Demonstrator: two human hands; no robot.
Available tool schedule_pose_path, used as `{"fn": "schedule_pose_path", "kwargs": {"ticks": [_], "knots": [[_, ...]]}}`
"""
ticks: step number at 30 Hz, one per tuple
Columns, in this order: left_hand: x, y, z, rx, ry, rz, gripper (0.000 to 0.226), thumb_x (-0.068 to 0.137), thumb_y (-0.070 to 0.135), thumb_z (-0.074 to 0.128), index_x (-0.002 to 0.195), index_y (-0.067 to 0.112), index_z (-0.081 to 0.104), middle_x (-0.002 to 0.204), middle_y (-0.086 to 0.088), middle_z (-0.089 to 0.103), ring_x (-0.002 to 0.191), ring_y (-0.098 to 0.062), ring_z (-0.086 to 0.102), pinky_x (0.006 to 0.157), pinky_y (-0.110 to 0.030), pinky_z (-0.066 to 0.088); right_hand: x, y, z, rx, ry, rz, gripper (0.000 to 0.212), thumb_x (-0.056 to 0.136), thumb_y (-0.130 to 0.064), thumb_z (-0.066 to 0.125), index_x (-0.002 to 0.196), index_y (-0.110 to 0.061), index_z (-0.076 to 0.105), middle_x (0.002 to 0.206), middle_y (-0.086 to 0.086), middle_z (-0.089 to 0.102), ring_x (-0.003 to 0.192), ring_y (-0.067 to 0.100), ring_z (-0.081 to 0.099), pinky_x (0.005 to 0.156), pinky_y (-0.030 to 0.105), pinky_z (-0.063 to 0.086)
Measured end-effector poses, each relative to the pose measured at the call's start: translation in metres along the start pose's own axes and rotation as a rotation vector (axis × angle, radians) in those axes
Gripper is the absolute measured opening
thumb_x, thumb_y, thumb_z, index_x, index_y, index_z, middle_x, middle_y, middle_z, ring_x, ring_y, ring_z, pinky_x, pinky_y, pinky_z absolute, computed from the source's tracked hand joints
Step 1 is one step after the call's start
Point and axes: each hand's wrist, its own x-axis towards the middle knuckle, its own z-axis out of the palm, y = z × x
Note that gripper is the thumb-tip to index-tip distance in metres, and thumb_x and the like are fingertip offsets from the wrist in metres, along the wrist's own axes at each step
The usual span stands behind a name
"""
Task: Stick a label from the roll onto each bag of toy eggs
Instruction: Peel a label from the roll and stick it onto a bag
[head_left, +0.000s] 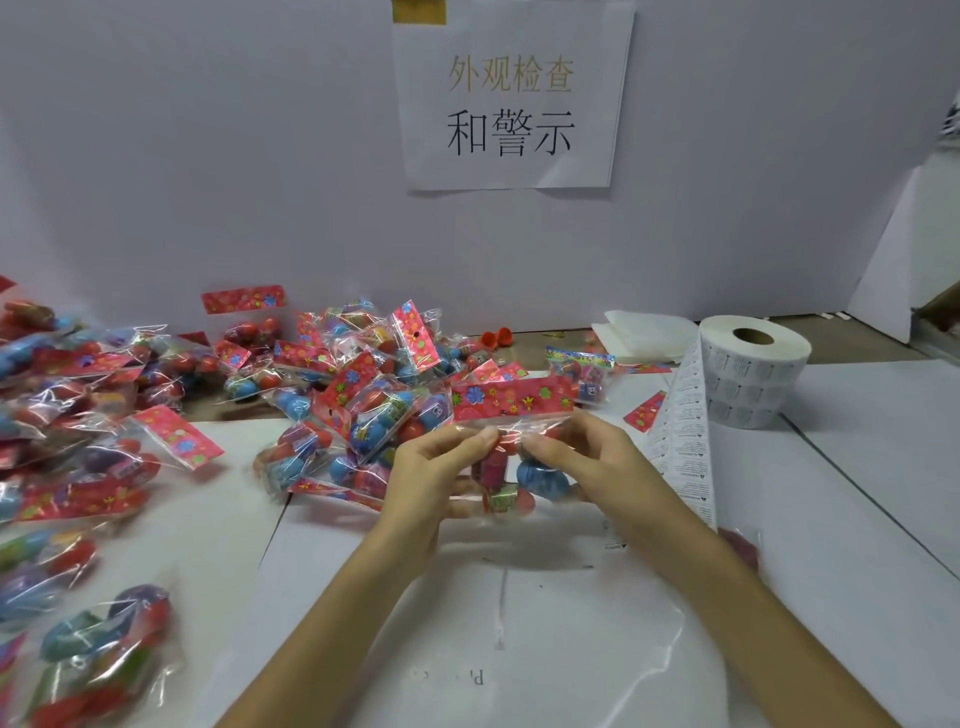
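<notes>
holding one bag of toy eggs above the desk, the left hand and right hand both pinch its film, red header lying left to right. the label roll stands to the right, its strip trailing beside the right forearm, nearer that hand.

Label strip print: too small to read.
Held bag: middle covered by fingers of left hand and right hand; contents indistinct.
Left-edge bags: blurred, cut off by frame.
Red object: mostly hidden behind right forearm; unidentifiable.
Table print: smeared, illegible.
Forearms: cut off at bottom edge.
Sign: top cropped.
</notes>
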Motion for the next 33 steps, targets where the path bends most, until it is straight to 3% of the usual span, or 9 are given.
{"fn": "schedule_pose_path", "kwargs": {"ticks": [3, 8, 10, 14, 17, 23, 26, 29, 33], "knots": [[0.000, -0.002, -0.002, -0.062, 0.020, 0.018, 0.031, 0.083, 0.038, 0.072, 0.102, 0.014, 0.078, 0.100, -0.017, 0.078, 0.083, -0.041, 0.077, 0.068, -0.043, 0.065, 0.001, 0.001, -0.001, -0.010, -0.015, -0.027, 0.019, 0.090, -0.027, 0.076, 0.106, -0.021, 0.070, 0.103, 0.002, 0.073, 0.092, 0.013, 0.070, 0.068, 0.028, 0.059], [-0.001, 0.002, -0.004, -0.069, -0.216, -0.032, 0.061, 0.080, 0.043, 0.081, 0.129, 0.012, 0.062, 0.115, -0.013, 0.074, 0.102, -0.032, 0.074, 0.086, -0.042, 0.062, 0.002, 0.000, -0.005, 0.042, 0.065, -0.073, 0.019, 0.089, -0.011, 0.074, 0.107, -0.015, 0.072, 0.098, 0.006, 0.075, 0.088, 0.012, 0.071, 0.066, 0.030, 0.060], [-0.001, 0.000, -0.001, -0.013, -0.278, -0.029, 0.064, 0.075, 0.031, 0.086, 0.132, 0.018, 0.060, 0.119, -0.011, 0.073, 0.107, -0.030, 0.073, 0.088, -0.040, 0.061, 0.003, 0.000, -0.007, 0.047, 0.078, -0.076, 0.017, 0.090, -0.010, 0.072, 0.105, -0.017, 0.072, 0.097, 0.003, 0.075, 0.085, 0.008, 0.070, 0.064, 0.027, 0.060], [-0.002, -0.008, 0.004, 0.019, -0.198, 0.020, 0.056, 0.073, 0.008, 0.086, 0.123, 0.015, 0.061, 0.109, -0.017, 0.075, 0.098, -0.034, 0.074, 0.076, -0.034, 0.061, 0.001, 0.003, -0.004, 0.008, 0.029, -0.041, 0.024, 0.089, -0.013, 0.073, 0.111, -0.019, 0.068, 0.106, 0.008, 0.071, 0.095, 0.017, 0.070, 0.069, 0.030, 0.059], [0.000, -0.010, 0.003, 0.063, -0.153, 0.035, 0.054, 0.075, -0.002, 0.082, 0.123, 0.013, 0.062, 0.103, -0.016, 0.074, 0.088, -0.028, 0.073, 0.070, -0.032, 0.060, 0.000, 0.004, 0.000, -0.015, -0.009, -0.047, 0.028, 0.087, -0.011, 0.077, 0.112, -0.018, 0.066, 0.107, 0.013, 0.071, 0.087, 0.018, 0.071, 0.069, 0.029, 0.059], [0.000, -0.011, 0.005, 0.099, -0.188, 0.033, 0.053, 0.067, -0.001, 0.077, 0.117, 0.012, 0.066, 0.092, -0.014, 0.073, 0.074, -0.019, 0.067, 0.059, -0.029, 0.056, 0.001, 0.009, 0.005, -0.076, 0.004, -0.143, 0.036, 0.081, -0.005, 0.079, 0.099, -0.033, 0.064, 0.087, -0.020, 0.073, 0.082, -0.001, 0.066, 0.072, 0.015, 0.050], [0.001, -0.010, 0.004, 0.100, -0.239, 0.024, 0.054, 0.065, 0.004, 0.077, 0.116, 0.017, 0.066, 0.086, -0.006, 0.074, 0.075, -0.017, 0.070, 0.060, -0.029, 0.057, 0.002, 0.011, 0.007, -0.071, 0.021, -0.130, 0.035, 0.080, -0.009, 0.076, 0.102, -0.033, 0.062, 0.085, -0.019, 0.072, 0.079, 0.001, 0.065, 0.071, 0.020, 0.050], [0.001, -0.011, 0.003, 0.110, -0.282, 0.006, 0.060, 0.068, 0.009, 0.081, 0.124, 0.020, 0.062, 0.093, -0.005, 0.076, 0.082, -0.018, 0.073, 0.067, -0.028, 0.058, 0.003, 0.010, 0.005, -0.081, 0.025, -0.119, 0.035, 0.072, -0.020, 0.070, 0.102, -0.034, 0.060, 0.078, -0.018, 0.069, 0.071, -0.002, 0.063, 0.065, 0.015, 0.049], [-0.001, -0.009, 0.004, 0.066, -0.303, 0.016, 0.051, 0.076, 0.016, 0.082, 0.124, 0.011, 0.064, 0.100, -0.012, 0.076, 0.086, -0.024, 0.074, 0.070, -0.028, 0.058, 0.005, 0.010, 0.001, -0.020, 0.051, -0.129, 0.029, 0.080, 0.002, 0.069, 0.097, -0.020, 0.061, 0.064, -0.011, 0.064, 0.056, 0.004, 0.058, 0.057, 0.018, 0.048]]}}
